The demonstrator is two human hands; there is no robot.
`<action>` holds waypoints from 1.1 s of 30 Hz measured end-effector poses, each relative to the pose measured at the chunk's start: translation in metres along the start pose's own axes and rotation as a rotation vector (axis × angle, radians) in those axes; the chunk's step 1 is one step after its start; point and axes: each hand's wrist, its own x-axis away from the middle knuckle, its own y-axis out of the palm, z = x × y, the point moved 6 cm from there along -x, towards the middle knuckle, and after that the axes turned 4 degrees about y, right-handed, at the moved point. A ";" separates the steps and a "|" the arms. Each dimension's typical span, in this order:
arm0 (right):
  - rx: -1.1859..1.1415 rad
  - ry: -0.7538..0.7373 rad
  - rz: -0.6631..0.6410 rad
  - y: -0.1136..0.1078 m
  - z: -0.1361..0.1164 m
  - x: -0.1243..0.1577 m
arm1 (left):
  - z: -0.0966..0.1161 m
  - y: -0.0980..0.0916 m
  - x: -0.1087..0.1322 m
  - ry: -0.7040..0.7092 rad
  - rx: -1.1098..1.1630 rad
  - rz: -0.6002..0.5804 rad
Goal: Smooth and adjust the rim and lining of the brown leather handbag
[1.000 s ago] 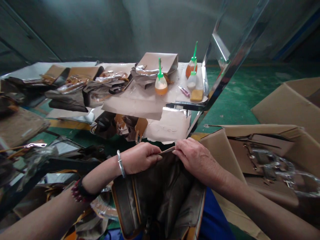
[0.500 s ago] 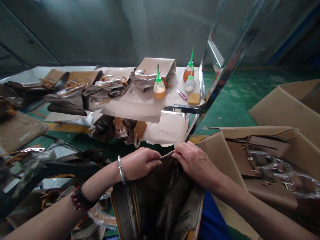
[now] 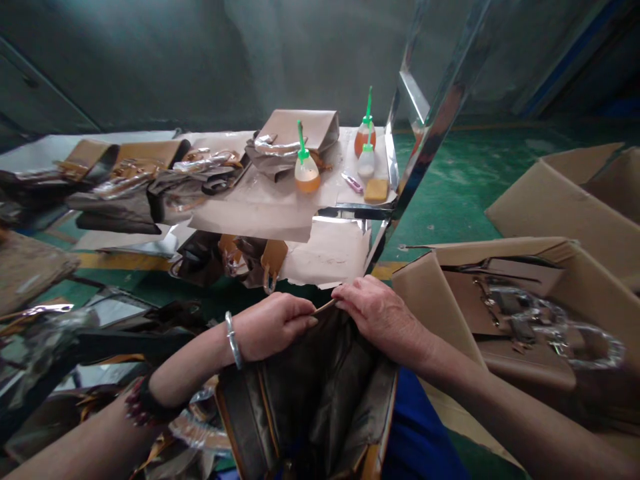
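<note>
The edge of a brown bag (image 3: 320, 393) is pinched by the left hand (image 3: 270, 327) and the right hand (image 3: 383, 310), slightly apart, over blue clothing (image 3: 417, 433). Beyond them, green-spouted bottles (image 3: 307, 179) are carried on a paper-covered shelf (image 3: 355, 213); at right, a bag with a plastic-wrapped handle (image 3: 600, 343) is held in a cardboard box (image 3: 425, 300).

Silver bangle (image 3: 232, 339), red beads (image 3: 135, 404), blue clothing (image 3: 419, 427)

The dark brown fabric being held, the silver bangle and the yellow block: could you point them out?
Dark brown fabric (image 3: 311, 383), head view: middle of its surface.
Silver bangle (image 3: 233, 341), head view: its outer band.
Yellow block (image 3: 376, 190), head view: its top face.
</note>
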 end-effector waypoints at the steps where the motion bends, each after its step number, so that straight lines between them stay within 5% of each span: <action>1: 0.004 0.001 -0.008 0.000 0.000 0.000 | 0.001 0.000 0.000 -0.002 0.007 0.002; 8: 0.037 0.017 -0.023 -0.001 -0.001 -0.002 | -0.003 0.004 -0.002 -0.058 0.101 -0.028; 15: 0.030 0.046 -0.035 0.000 0.002 -0.003 | -0.018 0.013 0.016 -0.216 0.470 -0.188; 21: 0.035 0.060 -0.054 0.003 0.003 -0.006 | -0.026 0.016 0.019 -0.272 0.602 -0.172; 26: 0.037 0.047 -0.037 0.003 0.005 -0.008 | -0.006 0.012 -0.004 -0.106 0.697 -0.299; 33: 0.031 0.060 -0.012 0.004 0.009 -0.003 | 0.002 0.013 -0.052 0.085 0.487 -0.178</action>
